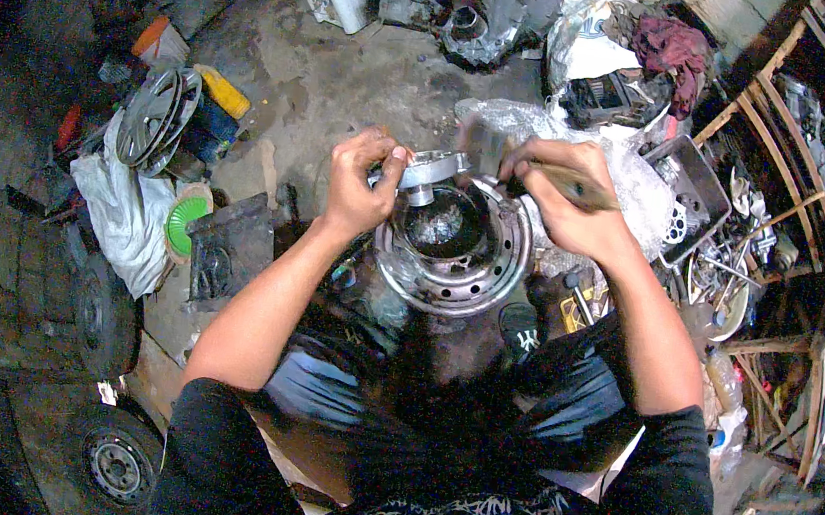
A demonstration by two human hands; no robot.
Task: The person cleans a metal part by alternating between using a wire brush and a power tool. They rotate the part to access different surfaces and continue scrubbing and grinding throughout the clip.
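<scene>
Oily workshop floor: left hand [359,190] grips a metal part [429,172] at the rim's [450,280] twelve o'clock, steadying it; right hand [571,206] clenches a blurred tool [573,185].

Both forearms reach forward, left hand [360,187] and right hand [564,198] with fingers curled closed.

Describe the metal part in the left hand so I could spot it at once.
Find the bare steel wheel rim in front of the seated person. At its upper left edge, the left hand grips a small silver-grey cast metal part with a round flange and short neck. Unlike the dark rim, it is pale and bright.
</scene>
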